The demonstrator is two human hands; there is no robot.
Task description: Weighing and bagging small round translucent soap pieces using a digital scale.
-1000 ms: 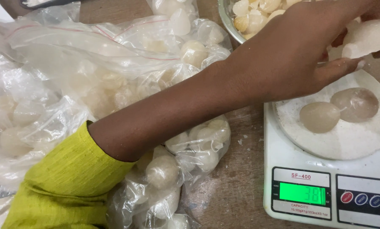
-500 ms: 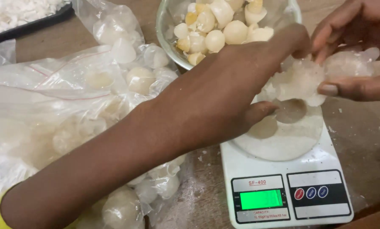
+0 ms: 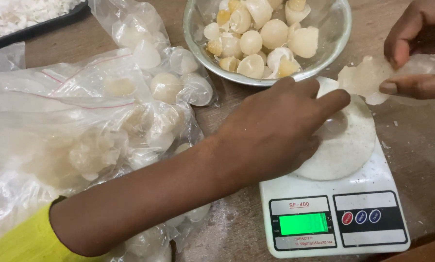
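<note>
Over the scale [image 3: 331,221]: our left hand [image 3: 276,133] lies spread, seemingly gripping nothing.
Right of it: our right hand [image 3: 414,53] pinches a soft, slippery translucent fruit piece [image 3: 363,77].
Handling: light, fragile; we hold its edge.

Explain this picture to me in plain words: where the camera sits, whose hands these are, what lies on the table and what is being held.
The camera is worn on a person's head and looks down at that person's two bare hands; there is no machine. The left hand, on an arm with a yellow sleeve, reaches over the round white platform of a small white kitchen scale with a lit green display; a translucent rounded piece lies on the platform just beyond its fingers. The right hand pinches a pale, translucent jelly-like piece in its grip above the scale. On the brown wooden table stand a metal bowl of cream and yellowish rounded pieces, clear plastic bags filled with similar pale pieces, and a dark tray of white bits at the top left.
</note>
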